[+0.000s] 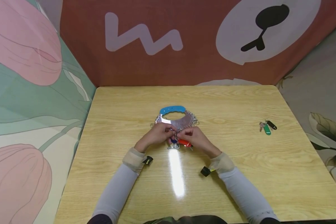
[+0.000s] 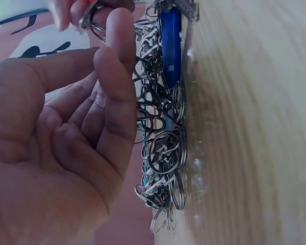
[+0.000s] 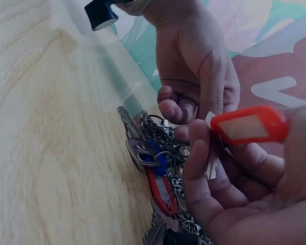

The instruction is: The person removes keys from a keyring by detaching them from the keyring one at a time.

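A large key holder point(image 1: 182, 123) with a blue handle point(image 1: 172, 109) and a curved metal plate lies on the table, small rings and clips point(image 2: 163, 148) along its edge. My right hand point(image 1: 197, 140) holds a key point(image 3: 212, 161) with a red key tag point(image 3: 250, 126) in front of the plate. From the other side my left hand point(image 1: 161, 133) pinches a small metal ring at the holder's near edge, mostly hidden by the fingertips. Below the hands hang a blue key tag point(image 3: 157, 157) and a second red key tag point(image 3: 162, 191), with keys beside them.
Toward the table's right side lie a green key tag point(image 1: 267, 129) and a black key tag point(image 1: 272, 125) with small keys point(image 1: 261, 125). Patterned cloth walls stand at the back and both sides of the wooden table point(image 1: 123, 102).
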A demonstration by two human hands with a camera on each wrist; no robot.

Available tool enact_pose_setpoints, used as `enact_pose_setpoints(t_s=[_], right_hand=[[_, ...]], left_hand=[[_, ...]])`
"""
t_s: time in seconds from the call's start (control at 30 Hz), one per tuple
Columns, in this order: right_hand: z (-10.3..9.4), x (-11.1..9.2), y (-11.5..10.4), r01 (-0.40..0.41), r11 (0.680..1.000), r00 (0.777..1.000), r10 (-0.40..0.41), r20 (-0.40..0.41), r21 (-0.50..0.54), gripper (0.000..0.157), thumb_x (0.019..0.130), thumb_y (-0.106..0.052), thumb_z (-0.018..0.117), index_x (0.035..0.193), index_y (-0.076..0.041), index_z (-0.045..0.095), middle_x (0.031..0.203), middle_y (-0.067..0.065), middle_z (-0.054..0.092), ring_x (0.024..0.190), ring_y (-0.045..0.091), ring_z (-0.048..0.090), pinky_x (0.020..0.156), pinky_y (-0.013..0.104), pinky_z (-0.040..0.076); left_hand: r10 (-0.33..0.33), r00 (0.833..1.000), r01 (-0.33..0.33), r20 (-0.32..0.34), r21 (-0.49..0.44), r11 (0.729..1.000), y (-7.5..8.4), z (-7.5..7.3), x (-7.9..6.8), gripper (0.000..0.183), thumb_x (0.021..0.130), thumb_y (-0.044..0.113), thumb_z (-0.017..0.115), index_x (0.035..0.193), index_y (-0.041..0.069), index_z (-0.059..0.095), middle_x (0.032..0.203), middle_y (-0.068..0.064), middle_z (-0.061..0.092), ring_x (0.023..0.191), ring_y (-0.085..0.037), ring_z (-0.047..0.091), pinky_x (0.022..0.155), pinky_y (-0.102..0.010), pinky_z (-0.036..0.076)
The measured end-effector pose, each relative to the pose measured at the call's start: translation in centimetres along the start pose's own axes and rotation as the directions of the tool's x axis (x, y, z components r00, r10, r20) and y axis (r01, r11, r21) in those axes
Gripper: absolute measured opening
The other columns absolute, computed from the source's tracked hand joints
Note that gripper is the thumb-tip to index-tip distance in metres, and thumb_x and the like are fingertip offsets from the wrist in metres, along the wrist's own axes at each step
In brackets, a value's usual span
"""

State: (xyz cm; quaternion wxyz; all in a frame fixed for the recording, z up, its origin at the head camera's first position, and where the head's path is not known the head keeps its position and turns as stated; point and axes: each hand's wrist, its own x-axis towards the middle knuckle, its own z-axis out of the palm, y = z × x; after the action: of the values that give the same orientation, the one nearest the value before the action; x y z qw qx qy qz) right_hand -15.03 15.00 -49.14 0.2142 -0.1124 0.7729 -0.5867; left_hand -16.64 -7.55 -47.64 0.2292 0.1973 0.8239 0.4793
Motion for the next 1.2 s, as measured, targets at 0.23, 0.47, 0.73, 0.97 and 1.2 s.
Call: enact_pose_setpoints(t_s=[0.23, 0.47, 0.73, 0.97, 1.2], right_hand=[[0.3, -0.1, -0.1, 0.021, 0.998, 1.000, -0.022, -0.019, -0.066, 0.015, 0.091, -0.005, 0.081, 0.098, 0.000, 0.069, 0.090, 0.006, 0.075, 0.080, 0.015, 0.073, 0.068, 0.022, 0.059], [0.3, 0.0, 0.1, 0.088, 0.990, 0.994, -0.094, -0.053, -0.111, 0.025, 0.090, 0.001, 0.079, 0.111, 0.007, 0.067, 0.096, 0.016, 0.074, 0.082, 0.016, 0.072, 0.071, 0.022, 0.061], [0.2, -0.1, -0.3, 0.129, 0.973, 0.989, -0.139, -0.040, -0.193, 0.020, 0.091, 0.000, 0.080, 0.109, 0.004, 0.074, 0.095, 0.014, 0.074, 0.081, 0.020, 0.073, 0.069, 0.023, 0.060], [0.9, 0.5, -0.4, 0.123, 0.966, 0.988, -0.139, -0.059, -0.227, 0.023, 0.095, -0.010, 0.079, 0.114, 0.002, 0.073, 0.098, 0.013, 0.077, 0.085, 0.021, 0.076, 0.070, 0.022, 0.059], [1.4, 0.7, -0.8, 0.082, 0.946, 0.985, -0.124, -0.117, -0.314, 0.019, 0.094, -0.022, 0.082, 0.105, -0.007, 0.078, 0.081, 0.002, 0.072, 0.067, 0.011, 0.061, 0.059, 0.022, 0.046]], left_hand=[[0.029, 0.998, -0.030, 0.054, 0.014, 0.999, -0.4, 0.2, 0.2, 0.017, 0.106, 0.004, 0.059, 0.115, 0.001, 0.074, 0.087, -0.009, 0.078, 0.070, -0.021, 0.076, 0.062, -0.029, 0.059], [0.020, 1.000, -0.018, 0.021, -0.078, 0.997, -0.5, 0.4, 0.2, 0.008, 0.105, 0.000, 0.060, 0.105, 0.000, 0.068, 0.088, -0.013, 0.078, 0.074, -0.024, 0.077, 0.066, -0.035, 0.064], [0.006, 0.999, -0.013, -0.049, -0.141, 0.990, -0.2, 0.2, 0.2, 0.008, 0.105, 0.000, 0.059, 0.104, -0.001, 0.067, 0.087, -0.015, 0.078, 0.077, -0.032, 0.078, 0.067, -0.043, 0.065], [0.030, 0.995, -0.043, -0.093, -0.139, 0.989, -0.1, 0.0, 0.0, 0.005, 0.104, 0.001, 0.064, 0.105, 0.000, 0.068, 0.082, -0.013, 0.077, 0.074, -0.037, 0.077, 0.065, -0.048, 0.064], [0.037, 0.995, -0.047, -0.093, -0.107, 0.993, 0.0, -0.2, 0.0, 0.006, 0.105, 0.001, 0.063, 0.105, 0.000, 0.069, 0.084, -0.012, 0.078, 0.075, -0.037, 0.076, 0.064, -0.048, 0.063]])
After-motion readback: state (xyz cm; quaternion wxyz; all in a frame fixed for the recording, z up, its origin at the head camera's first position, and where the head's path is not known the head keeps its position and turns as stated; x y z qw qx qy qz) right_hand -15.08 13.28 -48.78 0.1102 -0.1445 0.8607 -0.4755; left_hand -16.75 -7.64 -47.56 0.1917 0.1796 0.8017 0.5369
